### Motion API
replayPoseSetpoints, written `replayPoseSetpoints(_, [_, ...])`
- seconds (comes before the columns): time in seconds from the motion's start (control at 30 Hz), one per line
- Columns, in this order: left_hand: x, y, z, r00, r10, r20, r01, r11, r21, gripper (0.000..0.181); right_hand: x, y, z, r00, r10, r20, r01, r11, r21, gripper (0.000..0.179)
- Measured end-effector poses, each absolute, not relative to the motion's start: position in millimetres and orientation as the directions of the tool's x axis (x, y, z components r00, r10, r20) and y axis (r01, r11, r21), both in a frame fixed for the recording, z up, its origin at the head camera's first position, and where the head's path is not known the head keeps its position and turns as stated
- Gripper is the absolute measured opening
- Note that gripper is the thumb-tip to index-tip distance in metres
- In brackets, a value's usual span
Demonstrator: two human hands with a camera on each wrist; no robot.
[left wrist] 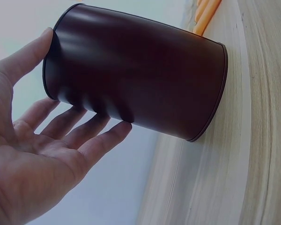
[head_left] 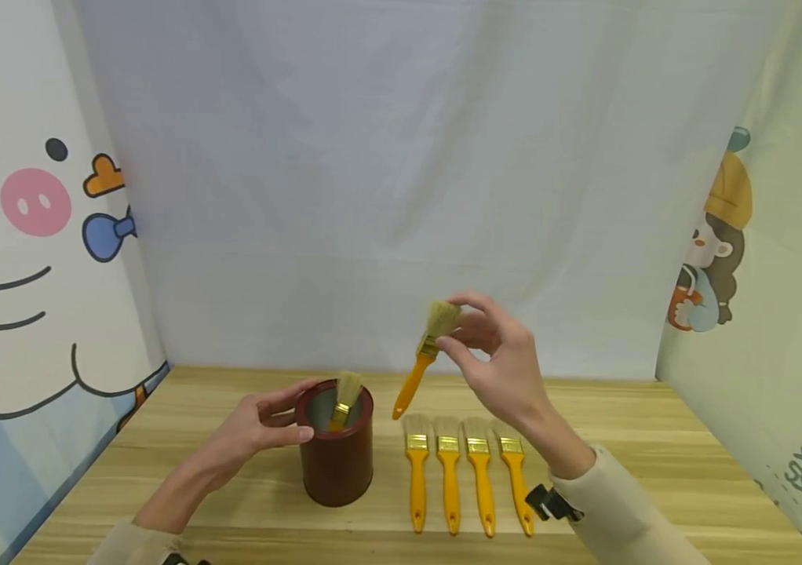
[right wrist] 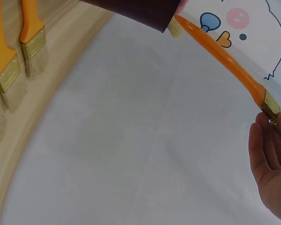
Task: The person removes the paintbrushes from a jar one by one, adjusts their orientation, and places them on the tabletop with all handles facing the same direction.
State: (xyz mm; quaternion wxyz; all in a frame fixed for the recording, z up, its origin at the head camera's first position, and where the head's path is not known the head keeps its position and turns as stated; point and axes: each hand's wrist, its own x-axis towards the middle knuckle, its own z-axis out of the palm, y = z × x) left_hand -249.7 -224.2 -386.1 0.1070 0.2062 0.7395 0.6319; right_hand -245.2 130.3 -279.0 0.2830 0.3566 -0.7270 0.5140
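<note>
A dark red-brown can (head_left: 337, 468) stands upright on the table, a paintbrush (head_left: 347, 390) inside it with its bristles above the rim. My left hand (head_left: 264, 421) holds the can near the top, thumb on one side and fingers on the other, as the left wrist view also shows. Up in the air to the right, my right hand (head_left: 496, 353) pinches a second paintbrush (head_left: 411, 388) around its metal band and bristles. That brush tilts, bristles up, its orange handle pointing down and left toward the can. The right wrist view cuts off part of this grip.
Several more paintbrushes (head_left: 450, 482) lie in a row on the wooden table (head_left: 246, 522), right of the can, bristles pointing away. The rightmost is partly beneath my right forearm. A pale cloth (head_left: 401, 180) hangs behind the table, with cartoon-printed panels (head_left: 27, 314) at the sides.
</note>
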Motion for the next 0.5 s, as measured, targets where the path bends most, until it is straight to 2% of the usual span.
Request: replayPoseSetpoints(0.5, [-248.0, -224.0, -384.3, -0.893, 0.442, 0.089, 0.152, 0.108, 0.982, 0.075, -244.8, 193.1, -327.1, -0.722, -0.193, 0.664, -0.682, 0.360, -0.637, 0.045])
